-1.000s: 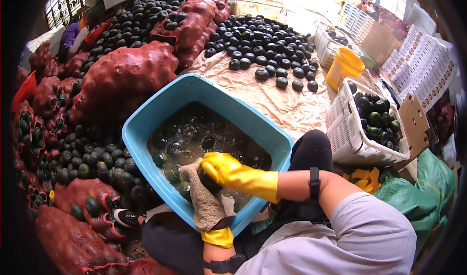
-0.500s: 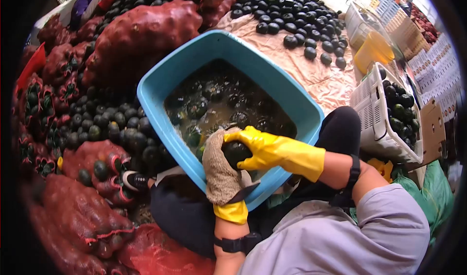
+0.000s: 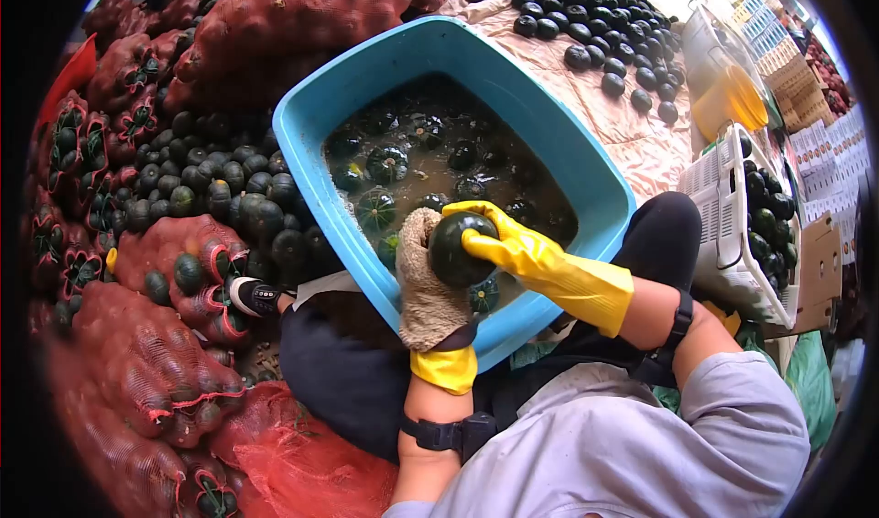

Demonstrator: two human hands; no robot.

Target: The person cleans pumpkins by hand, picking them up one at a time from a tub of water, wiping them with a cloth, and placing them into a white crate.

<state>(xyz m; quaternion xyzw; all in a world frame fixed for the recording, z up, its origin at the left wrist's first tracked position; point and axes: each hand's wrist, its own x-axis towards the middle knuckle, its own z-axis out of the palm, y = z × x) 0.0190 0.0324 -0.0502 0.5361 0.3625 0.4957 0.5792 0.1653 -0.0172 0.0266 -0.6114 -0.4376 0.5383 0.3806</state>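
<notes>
Dark green squash (image 3: 450, 248); yellow gloves (image 3: 558, 275); tan mitt (image 3: 426, 284); blue tub (image 3: 307, 152); red mesh sacks (image 3: 293, 14) far left; white crate (image 3: 719, 188) right.

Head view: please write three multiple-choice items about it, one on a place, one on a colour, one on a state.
1. Where is the squash held?
A. over the blue tub
B. on a shelf
C. in a sink
2. The glove on the right hand is:
A. red
B. yellow
C. black
3. The water in the blue tub is:
A. clear
B. frozen
C. murky
Answers: 1 A, the tub lies under it; 2 B, the glove is plainly yellow; 3 C, brown water hides the bottom.
</notes>
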